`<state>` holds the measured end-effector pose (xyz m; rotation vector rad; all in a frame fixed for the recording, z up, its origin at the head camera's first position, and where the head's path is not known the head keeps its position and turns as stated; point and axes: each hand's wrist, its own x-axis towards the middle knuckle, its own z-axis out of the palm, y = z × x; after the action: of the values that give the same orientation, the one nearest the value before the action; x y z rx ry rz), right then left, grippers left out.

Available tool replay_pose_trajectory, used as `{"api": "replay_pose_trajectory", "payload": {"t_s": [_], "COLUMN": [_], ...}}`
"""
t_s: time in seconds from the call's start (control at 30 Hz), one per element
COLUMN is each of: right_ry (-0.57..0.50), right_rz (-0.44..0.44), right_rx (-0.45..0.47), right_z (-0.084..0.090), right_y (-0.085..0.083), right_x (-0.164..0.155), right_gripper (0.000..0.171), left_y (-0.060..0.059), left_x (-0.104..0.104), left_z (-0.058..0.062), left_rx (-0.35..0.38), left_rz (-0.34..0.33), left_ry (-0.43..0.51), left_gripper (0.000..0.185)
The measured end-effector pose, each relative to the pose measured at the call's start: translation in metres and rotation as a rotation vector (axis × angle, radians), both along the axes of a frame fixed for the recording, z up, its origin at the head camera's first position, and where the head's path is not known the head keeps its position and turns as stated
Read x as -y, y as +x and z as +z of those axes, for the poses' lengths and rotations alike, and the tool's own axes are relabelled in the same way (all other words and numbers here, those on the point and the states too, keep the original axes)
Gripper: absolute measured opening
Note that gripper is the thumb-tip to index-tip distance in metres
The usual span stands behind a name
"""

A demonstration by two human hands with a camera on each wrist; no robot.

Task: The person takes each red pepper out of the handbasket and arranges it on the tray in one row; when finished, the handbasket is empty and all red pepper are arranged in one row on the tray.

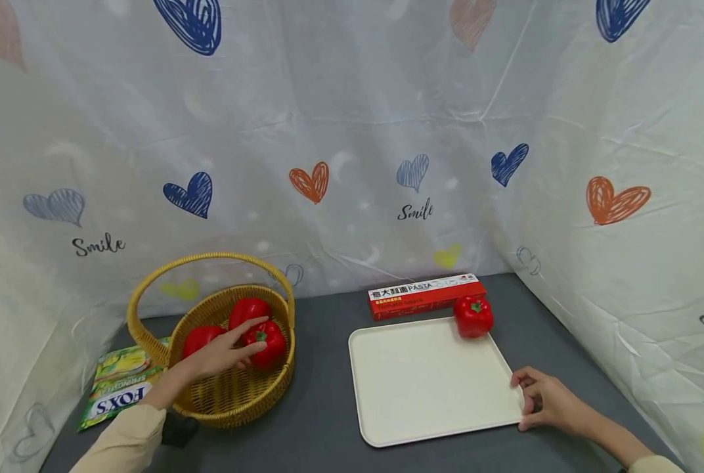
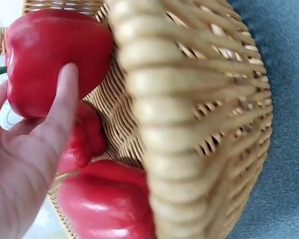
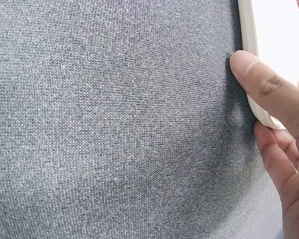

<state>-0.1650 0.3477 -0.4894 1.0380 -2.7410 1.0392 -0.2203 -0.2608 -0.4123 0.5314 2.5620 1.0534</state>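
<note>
Tray (image 1: pixel 431 384), cream and rectangular, flat on dark grey tabletop (image 1: pixel 316 381). Near right corner pinched in right hand (image 1: pixel 555 399), thumb against near edge, fingers against right edge, with only the corner between. Probable purpose of corner hold: steadying, with central surface left unobstructed. To the left, wicker basket (image 1: pixel 245 412), upright, handle raised, mouth accessible from above. Inside, at right, red bell pepper (image 1: pixel 275 348) gripped by left hand (image 1: pixel 224 351), thumb and fingers spread apart around the body; wide span apparently suited to smooth, bulky shape. Lifted or bearing on basket floor: cannot tell. Alongside, left-hand pepper (image 1: pixel 201 338) and rear pepper (image 1: pixel 249 310), both red, contained by basket wall. Outside, at left, FOX'S packet (image 1: pixel 115 384), lying close to basket. Over far right corner of tray, fourth pepper (image 1: pixel 473 318), stem up; exact support not visible. Behind tray, red pasta box (image 1: pixel 425 297). Farthest, heart-printed white curtain (image 1: pixel 358 85).
</note>
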Motion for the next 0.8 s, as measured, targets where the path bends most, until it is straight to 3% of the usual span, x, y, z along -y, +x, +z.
{"api": "replay_pose_trajectory", "payload": {"t_s": [0.17,0.33,0.47,0.57,0.7,0.8], "right_ry": [0.006,0.005,-0.003,-0.003,-0.004,-0.008], "right_rz": [-0.005,-0.012,-0.013,-0.014,-0.015,-0.007], "right_rx": [0.007,0.002,-0.002,0.004,0.016,0.026], "right_z": [0.001,0.001,0.001,0.001,0.002,0.002], "right_y": [0.0,0.001,0.001,0.001,0.001,0.001], "right_x": [0.0,0.0,0.0,-0.001,-0.001,-0.001], "right_gripper": [0.029,0.029,0.029,0.03,0.03,0.029], "left_y": [-0.005,-0.011,-0.014,-0.015,-0.016,-0.015], "left_x": [-0.006,-0.008,-0.012,-0.015,-0.021,-0.023], "left_z": [-0.004,-0.008,-0.011,-0.015,-0.018,-0.02], "left_rx": [-0.119,-0.18,-0.117,-0.07,-0.09,-0.106], "left_rz": [0.041,0.094,0.079,0.072,0.109,0.179], "left_ry": [-0.064,0.01,0.154,0.207,0.183,0.169], "left_gripper": [0.076,0.072,0.069,0.072,0.075,0.076]}}
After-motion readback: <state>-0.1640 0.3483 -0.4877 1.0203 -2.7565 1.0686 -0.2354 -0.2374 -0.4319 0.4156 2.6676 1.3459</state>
